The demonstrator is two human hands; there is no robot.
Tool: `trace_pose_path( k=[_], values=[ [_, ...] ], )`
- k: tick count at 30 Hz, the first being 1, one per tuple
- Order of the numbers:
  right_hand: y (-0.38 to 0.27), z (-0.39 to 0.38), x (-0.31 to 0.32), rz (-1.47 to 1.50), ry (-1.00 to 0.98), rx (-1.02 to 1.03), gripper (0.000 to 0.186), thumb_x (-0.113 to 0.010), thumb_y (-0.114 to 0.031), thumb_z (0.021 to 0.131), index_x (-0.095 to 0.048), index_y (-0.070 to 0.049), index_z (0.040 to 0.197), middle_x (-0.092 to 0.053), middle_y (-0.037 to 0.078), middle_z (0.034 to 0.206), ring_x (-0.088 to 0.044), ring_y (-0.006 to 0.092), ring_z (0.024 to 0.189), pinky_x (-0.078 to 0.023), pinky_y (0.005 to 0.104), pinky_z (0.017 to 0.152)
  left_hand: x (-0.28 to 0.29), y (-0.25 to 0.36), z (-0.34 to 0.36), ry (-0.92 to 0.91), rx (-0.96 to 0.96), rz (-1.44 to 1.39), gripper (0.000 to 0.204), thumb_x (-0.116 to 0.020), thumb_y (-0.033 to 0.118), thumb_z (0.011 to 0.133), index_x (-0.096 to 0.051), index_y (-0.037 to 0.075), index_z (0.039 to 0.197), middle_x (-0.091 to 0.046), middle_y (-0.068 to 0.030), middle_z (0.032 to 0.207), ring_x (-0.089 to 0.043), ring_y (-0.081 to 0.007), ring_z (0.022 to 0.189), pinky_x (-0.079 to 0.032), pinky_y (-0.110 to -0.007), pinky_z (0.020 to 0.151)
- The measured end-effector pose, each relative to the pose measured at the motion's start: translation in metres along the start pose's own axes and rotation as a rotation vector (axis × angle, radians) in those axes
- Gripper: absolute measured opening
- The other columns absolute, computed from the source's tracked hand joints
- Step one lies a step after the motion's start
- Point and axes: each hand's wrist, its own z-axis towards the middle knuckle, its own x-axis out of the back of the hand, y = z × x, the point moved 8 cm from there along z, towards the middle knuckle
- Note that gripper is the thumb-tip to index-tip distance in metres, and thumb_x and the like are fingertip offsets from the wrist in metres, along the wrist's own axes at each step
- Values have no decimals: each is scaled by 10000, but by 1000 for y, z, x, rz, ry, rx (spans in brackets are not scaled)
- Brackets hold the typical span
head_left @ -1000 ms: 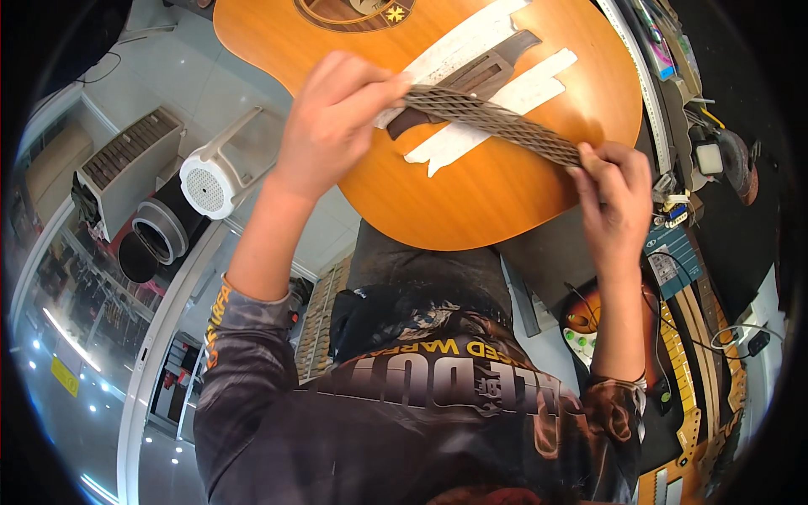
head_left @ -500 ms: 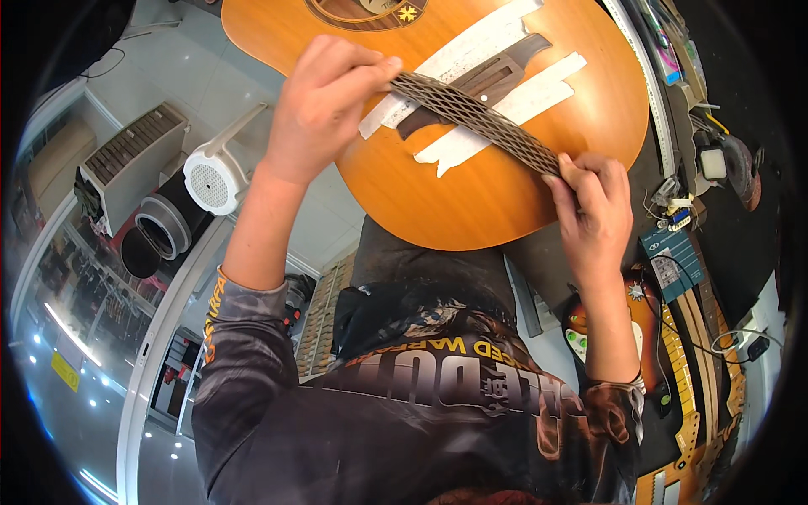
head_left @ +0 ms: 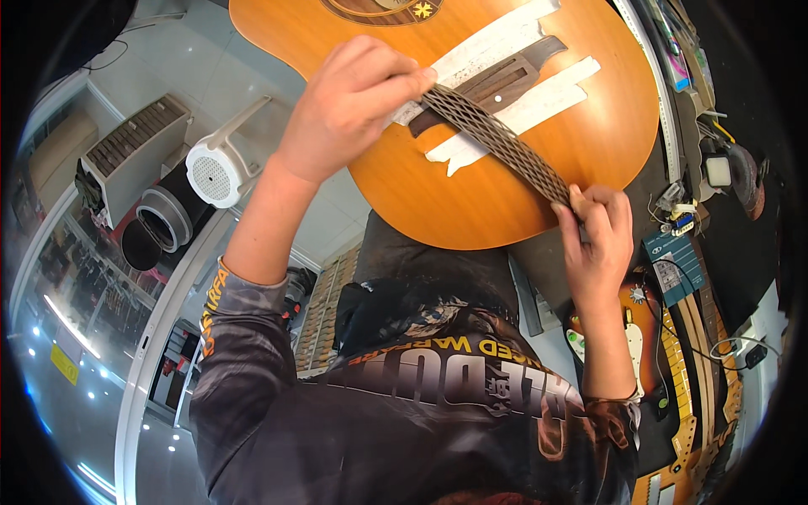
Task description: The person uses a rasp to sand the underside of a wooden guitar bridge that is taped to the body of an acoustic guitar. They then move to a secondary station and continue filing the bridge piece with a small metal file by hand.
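Head view: with left grip point(head_left: 343, 114) and right grip point(head_left: 599, 238) we pinch a latticed strip point(head_left: 503, 145) over the guitar point(head_left: 442, 202), upper centre.

From my remote station I see a dark, glossy shirt point(head_left: 396, 446) with silver and yellow block lettering point(head_left: 449, 375), a left sleeve point(head_left: 244, 353) bearing orange-yellow letters, a smoky-patterned right sleeve point(head_left: 613, 421), and dark trousers point(head_left: 467, 273).

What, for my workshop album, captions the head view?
Left hand and right hand hold a grey-brown lattice strip over an amber wooden guitar, its brown bridge between white tape strips.
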Motion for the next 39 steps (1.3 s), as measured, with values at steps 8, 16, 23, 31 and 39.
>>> trace_pose_path(
  k=[8, 16, 23, 31, 39],
  values=[
    [1, 12, -3, -23, -12, 37, 260, -869, -54, 837, -724, -63, 1053, -647, 74, 993, -640, 293, 878, -531, 419, 724, 5, -3, -5, 67, 11, 64, 281, -783, -27, 809, -800, 53, 1078, -712, -40, 978, -637, -262, 895, -547, -378, 765],
    [4, 24, 2, -64, -4, 68, 264, -879, -45, 828, -741, -53, 1054, -664, 85, 1004, -657, 292, 913, -549, 410, 763, 3, -8, -9, 86, 18, 59, 320, -782, -47, 800, -801, 52, 1104, -725, -69, 993, -648, -271, 900, -539, -362, 764],
    [22, 28, 10, -109, 7, 94, 270, -867, -14, 835, -757, -46, 1078, -676, 93, 1029, -659, 293, 932, -549, 412, 786, -3, 0, 0, 73, 17, -12, 346, -764, -72, 774, -794, 48, 1098, -716, -59, 944, -632, -273, 866, -524, -364, 743],
    [41, 23, 22, -123, 7, 137, 281, -870, -22, 837, -758, -53, 1093, -675, 85, 1023, -658, 280, 937, -544, 397, 789, -14, 12, 2, 55, 48, -52, 398, -736, -118, 753, -794, 44, 1111, -718, -69, 945, -638, -276, 863, -528, -378, 743],
    [37, 34, 22, -108, 16, 138, 287, -863, -13, 835, -759, -58, 1099, -677, 86, 1029, -654, 291, 937, -541, 403, 798, -9, 9, -1, 128, 79, -27, 213, -755, -31, 824, -778, 58, 1016, -652, -44, 887, -607, -267, 827, -515, -382, 727]
  ],
)
